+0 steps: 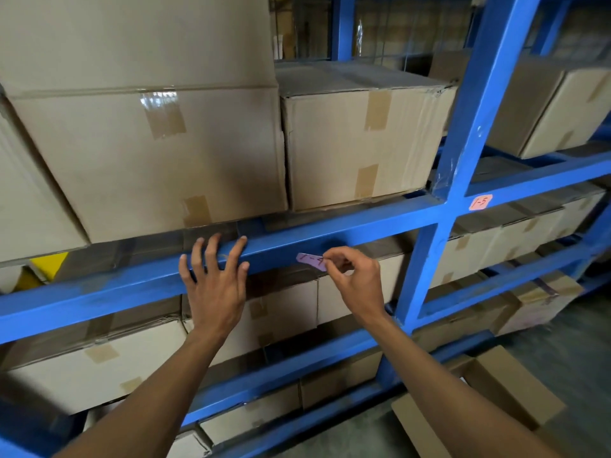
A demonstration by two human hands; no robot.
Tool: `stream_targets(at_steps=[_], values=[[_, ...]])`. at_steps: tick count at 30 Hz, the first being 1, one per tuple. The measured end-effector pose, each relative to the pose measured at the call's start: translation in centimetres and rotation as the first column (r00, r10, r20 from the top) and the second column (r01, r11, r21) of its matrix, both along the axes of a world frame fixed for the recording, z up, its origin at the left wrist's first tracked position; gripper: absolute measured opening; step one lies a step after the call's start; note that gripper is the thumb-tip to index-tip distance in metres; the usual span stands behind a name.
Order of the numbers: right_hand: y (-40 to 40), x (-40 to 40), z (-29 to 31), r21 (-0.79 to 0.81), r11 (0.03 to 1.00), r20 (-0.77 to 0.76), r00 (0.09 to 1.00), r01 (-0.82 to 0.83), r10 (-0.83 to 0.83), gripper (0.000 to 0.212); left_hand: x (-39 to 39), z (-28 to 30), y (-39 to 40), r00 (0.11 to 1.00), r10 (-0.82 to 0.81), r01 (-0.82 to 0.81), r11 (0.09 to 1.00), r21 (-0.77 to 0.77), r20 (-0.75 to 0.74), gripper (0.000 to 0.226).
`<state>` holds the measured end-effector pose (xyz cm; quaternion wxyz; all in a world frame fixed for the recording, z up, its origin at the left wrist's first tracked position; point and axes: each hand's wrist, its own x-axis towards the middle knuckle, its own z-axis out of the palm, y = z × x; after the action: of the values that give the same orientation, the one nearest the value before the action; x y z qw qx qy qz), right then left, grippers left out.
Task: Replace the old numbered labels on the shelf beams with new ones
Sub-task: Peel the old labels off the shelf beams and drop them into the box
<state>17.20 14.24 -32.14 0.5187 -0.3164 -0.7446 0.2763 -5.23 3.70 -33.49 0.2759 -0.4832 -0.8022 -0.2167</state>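
A blue shelf beam [363, 226] runs across the middle of the head view. A small pink label [310, 260] with a handwritten number lies against the beam's front face, partly lifted at its right end. My right hand [355, 279] pinches that right end between thumb and fingertips. My left hand [215, 279] rests flat on the beam to the left, fingers spread and straight over its top edge. Another pink label reading 1-5 [480, 202] is stuck on the neighbouring beam, right of the blue upright post [463, 127].
Large taped cardboard boxes [148, 153] sit on the shelf above the beam, and more boxes [99, 358] fill the lower shelves. An open cardboard box [496, 391] lies on the grey floor at the lower right. A yellow object [46, 264] shows behind the beam at left.
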Motion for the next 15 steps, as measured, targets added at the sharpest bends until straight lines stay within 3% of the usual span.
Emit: stream_targets(at_steps=[3,7,11,15], values=[[0.8,3.3,0.1,-0.060,0.997,-0.070,0.996,0.045,-0.049,0.014,2.3,-0.5,1.2,0.996,-0.065,0.060,0.995,0.080,0.053,0.052],[3.0,8.5,-1.2,-0.238,0.959,-0.117,0.976,0.155,-0.187,0.020,8.8,-2.1,4.7,0.941,-0.337,0.337,0.942,0.013,0.027,0.062],[5.7,14.7,-3.6,-0.366,0.890,-0.133,0.932,0.271,-0.338,0.023,16.0,-4.3,8.9,0.824,-0.548,0.565,0.812,-0.147,0.142,0.062],[8.0,20.9,-6.7,-0.433,0.809,-0.022,0.893,0.398,-0.450,0.019,21.4,-7.5,13.4,0.692,-0.632,0.716,0.662,-0.222,0.350,0.058]])
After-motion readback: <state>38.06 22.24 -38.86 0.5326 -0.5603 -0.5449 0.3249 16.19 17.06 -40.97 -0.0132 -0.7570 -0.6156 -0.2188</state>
